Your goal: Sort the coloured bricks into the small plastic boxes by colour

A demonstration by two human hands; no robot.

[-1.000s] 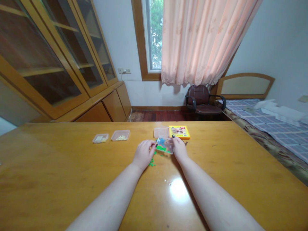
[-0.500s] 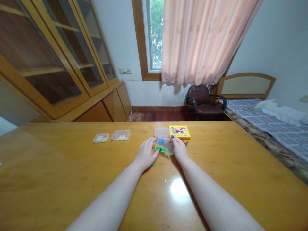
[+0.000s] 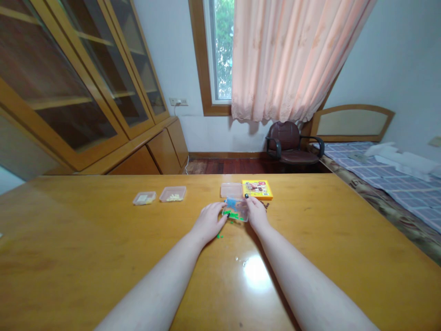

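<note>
**A:** What are the hands doing?

**B:** The right hand [image 3: 257, 214] is clamped on a clear box [image 3: 237, 207], with thumb and forefinger at its right edge. The left hand [image 3: 209, 220] lies palm down with its fingers loosely bent and their tips at the box's left edge (whether they pinch anything, I cannot tell).

**A:** And where is the box?

**B:** It is between the two hands, past the middle of the worktop [image 3: 103, 257]. I cannot tell whether it rests there or is just lifted. Green bits [image 3: 230, 213] show in it and at its near edge. A stray bit [image 3: 219, 236] lies apart, by the left wrist.

**A:** What about the surface and the room?

**B:** The worktop is glossy yellow wood, with a glare patch between the forearms. A glass-doored cabinet [image 3: 69, 82] stands to the left. A window [image 3: 223, 50] is straight ahead, half behind a pink curtain [image 3: 285, 59]. Below the curtain is a dark chair [image 3: 291, 142], and a bed [image 3: 389, 179] lies to the right.

**A:** How many of each?

**B:** There are two hands and four clear containers. One is the box. The other three are a left tub [image 3: 144, 198], a second tub [image 3: 172, 193] just beside it, and a third tub [image 3: 231, 189] beyond the box. One yellow pack [image 3: 257, 189] sits just beside that third tub. There is one chair and one bed. The green bits are too small to count.
</note>
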